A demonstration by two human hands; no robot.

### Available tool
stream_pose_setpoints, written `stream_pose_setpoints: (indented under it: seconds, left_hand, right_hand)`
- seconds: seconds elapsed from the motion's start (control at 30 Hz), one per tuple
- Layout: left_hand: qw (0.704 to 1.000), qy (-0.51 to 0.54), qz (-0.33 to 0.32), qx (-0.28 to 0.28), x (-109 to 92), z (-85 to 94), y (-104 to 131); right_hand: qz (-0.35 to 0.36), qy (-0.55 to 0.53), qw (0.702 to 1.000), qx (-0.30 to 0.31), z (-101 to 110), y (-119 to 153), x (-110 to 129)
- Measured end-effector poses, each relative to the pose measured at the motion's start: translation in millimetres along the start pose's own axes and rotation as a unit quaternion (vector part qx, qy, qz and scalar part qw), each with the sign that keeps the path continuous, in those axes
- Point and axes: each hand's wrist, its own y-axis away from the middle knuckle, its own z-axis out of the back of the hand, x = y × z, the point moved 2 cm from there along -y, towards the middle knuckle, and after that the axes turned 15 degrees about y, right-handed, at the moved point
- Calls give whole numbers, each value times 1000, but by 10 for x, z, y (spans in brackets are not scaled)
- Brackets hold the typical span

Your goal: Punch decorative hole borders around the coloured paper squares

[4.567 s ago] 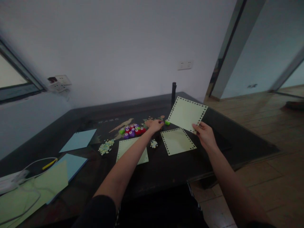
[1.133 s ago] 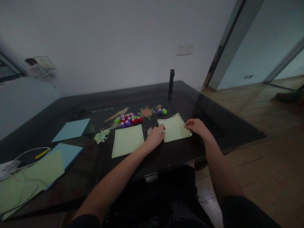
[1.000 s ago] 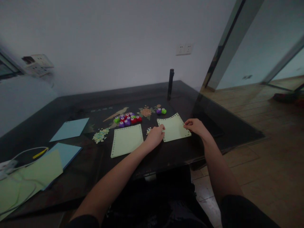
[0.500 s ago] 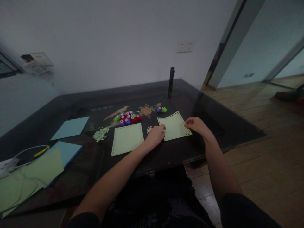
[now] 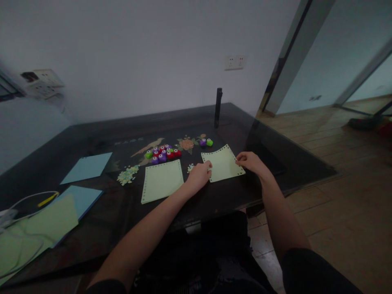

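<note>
A pale green paper sheet [image 5: 223,164] with small holes punched along its edges lies on the dark table, slightly curled. My left hand [image 5: 199,174] is closed at its left edge, fingers curled and pinching there. At the right edge, my right hand [image 5: 249,160] pinches the sheet between thumb and fingers. Just left of my left hand is a little heap of paper bits [image 5: 190,168], partly hidden. Another hole-edged green sheet [image 5: 163,179] lies flat beside my left forearm.
Behind the sheets sit several small red, purple and green pieces with eye-like dots [image 5: 163,153], and a purple-green pair [image 5: 206,142]. A larger paper-bit pile [image 5: 127,175], blue sheets [image 5: 87,167], green sheets [image 5: 52,220] and a white cable [image 5: 29,196] lie left. A black post [image 5: 217,108] stands at the back.
The whole view has shifted slightly. Both hands stay on the same edges of the green sheet, with hardly any visible movement.
</note>
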Motion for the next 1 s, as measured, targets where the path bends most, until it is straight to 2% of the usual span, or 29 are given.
stream_pose_setpoints:
  seconds: [0.27,0.47,0.7,1.0]
  left_hand:
    - [1000,-3,5,0,-20,16,12]
    - [1000,-24,10,9,-34,19,10]
    - [998,-54,19,16,-49,15,39]
    - [997,-68,5,20,-67,5,62]
  right_hand:
    - [7,7,1000,7,4,22,21]
    - [24,8,999,-34,-17,-5,-11]
    - [7,-48,997,-61,-57,-47,-35]
    - [24,-89,995,-48,-59,-38,-1]
